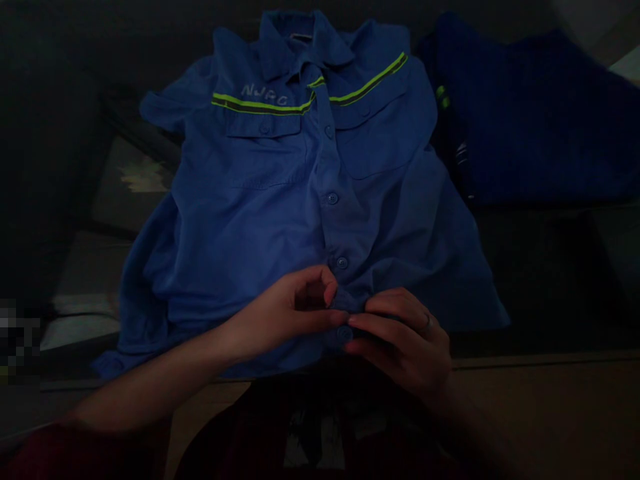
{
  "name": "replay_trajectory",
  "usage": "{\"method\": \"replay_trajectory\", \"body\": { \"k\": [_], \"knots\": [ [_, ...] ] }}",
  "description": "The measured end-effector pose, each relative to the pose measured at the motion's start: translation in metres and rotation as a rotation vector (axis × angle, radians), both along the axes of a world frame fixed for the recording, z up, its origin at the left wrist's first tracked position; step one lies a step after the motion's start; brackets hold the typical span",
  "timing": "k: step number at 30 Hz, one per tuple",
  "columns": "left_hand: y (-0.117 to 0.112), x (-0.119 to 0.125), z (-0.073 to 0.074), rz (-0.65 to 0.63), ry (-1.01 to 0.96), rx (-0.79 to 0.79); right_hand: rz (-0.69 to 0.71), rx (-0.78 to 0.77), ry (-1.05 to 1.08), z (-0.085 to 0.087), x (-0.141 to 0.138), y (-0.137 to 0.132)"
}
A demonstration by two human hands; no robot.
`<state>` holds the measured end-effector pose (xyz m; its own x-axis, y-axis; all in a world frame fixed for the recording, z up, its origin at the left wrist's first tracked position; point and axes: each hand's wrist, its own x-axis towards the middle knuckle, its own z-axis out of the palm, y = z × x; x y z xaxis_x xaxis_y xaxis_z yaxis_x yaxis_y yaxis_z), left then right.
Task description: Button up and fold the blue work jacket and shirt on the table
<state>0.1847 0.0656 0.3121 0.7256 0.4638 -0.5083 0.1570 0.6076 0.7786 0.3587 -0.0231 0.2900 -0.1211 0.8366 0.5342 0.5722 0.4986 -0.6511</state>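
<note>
A blue work shirt (pixel 250 233) lies face up with its collar at the far side, a yellow-green and dark stripe crossing the chest and white lettering above the left-hand pocket. Buttons run down its front placket. Near the hem, my left hand (pixel 305 307) pinches the placket edge between thumb and fingers. My right hand (pixel 405 340), a ring on one finger, grips the cloth from the other side, its fingertips beside the lowest visible button (pixel 345 334). The two hands nearly touch. Just above them, another button (pixel 342 263) shows on the placket.
At the back right lies a darker blue folded garment (pixel 540 127) with a bit of yellow-green stripe. The dark table has a front edge (pixel 525 359) close to my body. Dim reflections show at the left.
</note>
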Motion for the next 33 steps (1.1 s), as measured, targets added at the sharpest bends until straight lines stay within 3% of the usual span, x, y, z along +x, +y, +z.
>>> {"method": "replay_trajectory", "body": {
  "k": [25,30,33],
  "knots": [
    [-0.0025,-0.0011,0.0009,0.015,0.071,0.121,-0.046,-0.066,0.054,0.0005,-0.0022,-0.0009],
    [-0.0008,-0.0003,-0.0003,0.054,0.074,0.154,0.009,0.013,-0.051,-0.0058,-0.0017,-0.0017],
    [0.0004,-0.0002,-0.0022,0.040,0.061,0.212,-0.030,0.058,-0.124,-0.0079,-0.0028,-0.0020]
  ]
}}
